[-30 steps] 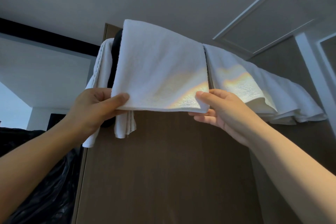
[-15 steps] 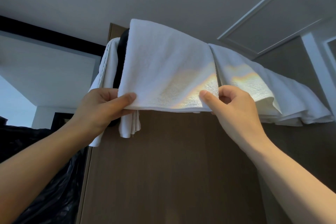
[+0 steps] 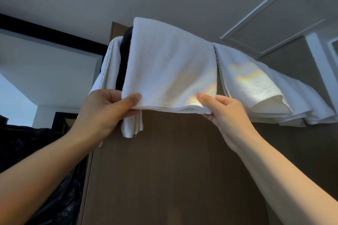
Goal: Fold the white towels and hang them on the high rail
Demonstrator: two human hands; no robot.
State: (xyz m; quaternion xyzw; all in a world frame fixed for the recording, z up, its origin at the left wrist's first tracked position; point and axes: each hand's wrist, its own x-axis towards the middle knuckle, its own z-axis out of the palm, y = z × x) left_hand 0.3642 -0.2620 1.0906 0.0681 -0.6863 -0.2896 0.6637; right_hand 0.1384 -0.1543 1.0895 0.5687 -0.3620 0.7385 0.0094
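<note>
Since the earlier frames the left hand (image 3: 102,113) keeps its pinch on the lower left corner of the folded towel (image 3: 170,71), while the right hand (image 3: 225,113) has rolled from a knuckles-up grab to a flatter pinch at the lower right corner. At far left a black plastic bag (image 3: 45,160) fills the lower edge of the view. Next comes the left hand, thumb laid on the towel's front face and fingers curled behind the hem. Just above it a narrow towel (image 3: 109,64) hangs in a bunched strip, with a dark shape (image 3: 124,55) between it and the folded towel; what that shape is cannot be told. The folded towel drapes over the top of a brown panel (image 3: 173,170), its hem held level between both hands; the rail is hidden under the cloth. The right hand has its thumb on the front and fingers tucked beneath. Further right, more towels (image 3: 265,93) hang in loose overlapping folds along the same top edge.
</note>
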